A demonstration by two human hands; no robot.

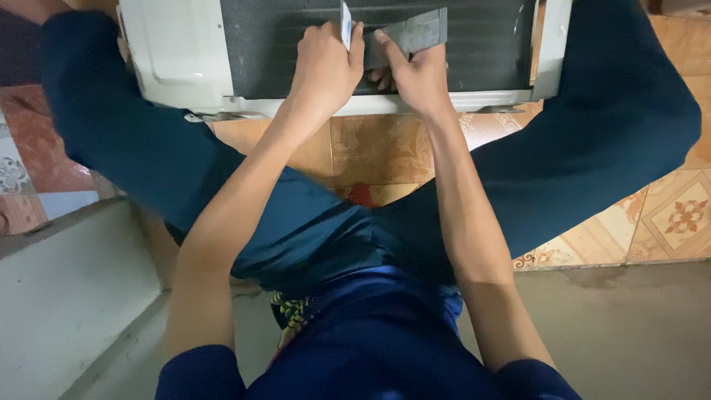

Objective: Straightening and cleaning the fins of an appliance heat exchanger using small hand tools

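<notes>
Down at the near edge, dark blue sleeves and a blue shirt fill the bottom of the view, with legs in dark blue trousers (148, 163) spread wide over the patterned orange tiled floor (674, 215) and a pale concrete step (67, 296) to the left. Follow the bare forearms up and both meet at the white-cased air-conditioner unit with its black finned coil (474, 44), standing on the floor between the knees. Left hand (326, 67) is curled closed, fingers (354, 46) pinching a small thin white-and-blue card (345, 24) held on edge against the fins. Right hand (418, 74) is closed too, thumb and fingers clamping the lower end of a flat grey metal comb-like strip (415, 33) that angles up to the right across the coil. That strip looks stiff and light, easy to steer from its near end, though a narrow flat piece may well twist in the grip, so a hold low on the blade seems the soundest. Little card should weigh almost nothing and probably flexes; edge-on between fingertips suits it. Fins behind look thin and likely bend easily, so I'd judge light pressure wise. Casing itself appears bulky and heavy, best taken by its white side panels (178, 52).
</notes>
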